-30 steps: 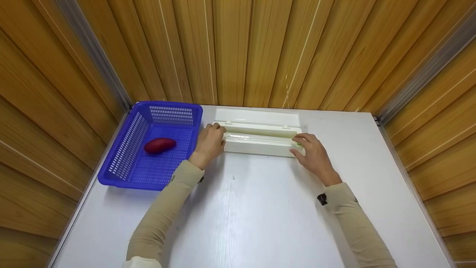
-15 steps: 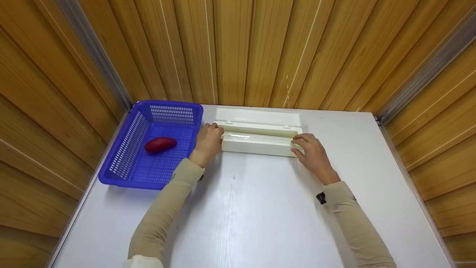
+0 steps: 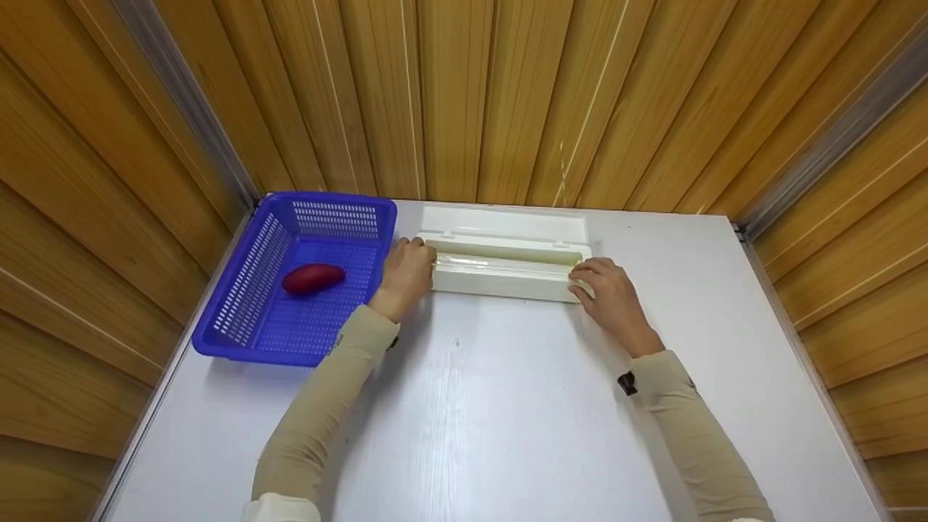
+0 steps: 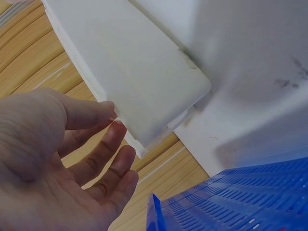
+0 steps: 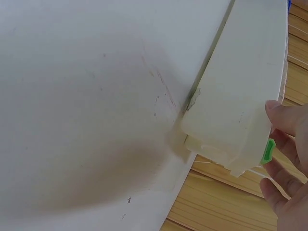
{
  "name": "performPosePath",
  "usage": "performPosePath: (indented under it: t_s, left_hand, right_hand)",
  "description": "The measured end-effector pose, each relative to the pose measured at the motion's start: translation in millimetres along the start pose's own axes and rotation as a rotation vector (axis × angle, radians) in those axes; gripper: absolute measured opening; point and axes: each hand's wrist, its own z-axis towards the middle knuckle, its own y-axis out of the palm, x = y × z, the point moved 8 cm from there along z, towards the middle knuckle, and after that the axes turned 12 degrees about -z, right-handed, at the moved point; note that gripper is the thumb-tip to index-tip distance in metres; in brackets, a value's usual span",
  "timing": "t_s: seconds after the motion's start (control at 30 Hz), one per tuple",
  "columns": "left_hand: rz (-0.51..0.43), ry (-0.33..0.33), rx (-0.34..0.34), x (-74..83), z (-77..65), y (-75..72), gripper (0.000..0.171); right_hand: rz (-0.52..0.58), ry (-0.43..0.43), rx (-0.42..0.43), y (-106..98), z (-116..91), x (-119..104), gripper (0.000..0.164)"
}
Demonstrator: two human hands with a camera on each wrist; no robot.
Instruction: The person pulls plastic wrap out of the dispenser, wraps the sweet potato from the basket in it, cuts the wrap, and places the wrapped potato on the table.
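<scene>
A long white cling film dispenser box (image 3: 500, 284) lies at the back of the table, its lid (image 3: 504, 222) laid back. Clear cling film (image 3: 500, 265) stretches along the box's opening between both hands. My left hand (image 3: 407, 275) is at the left end; in the left wrist view its thumb and index finger pinch a thin film edge at the box rim, the other fingers loosely bent. At the right end, my right hand (image 3: 610, 301) pinches along the rim, thumb in front and fingers behind. A small green piece (image 5: 268, 151) shows beside those fingers in the right wrist view.
Left of the box stands a blue plastic basket (image 3: 290, 355), close to my left forearm. Inside it lies a dark red, oblong vegetable-like item (image 3: 313, 278). Wood-patterned walls (image 3: 449, 94) enclose the white table (image 3: 500, 413) at the back and both sides.
My right fingers have drawn in slightly around the box's right end, and the green piece there is now covered in the head view. The left hand has barely shifted. Box and basket stay put.
</scene>
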Motion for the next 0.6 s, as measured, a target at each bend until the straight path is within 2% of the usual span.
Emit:
performPosePath:
  t_s: [0.6]
  left_hand:
    - [-0.039, -0.002, 0.015, -4.3, 5.4, -0.8, 0.013]
  right_hand:
    - [0.017, -0.026, 0.036, -3.1, 2.8, 0.1, 0.007]
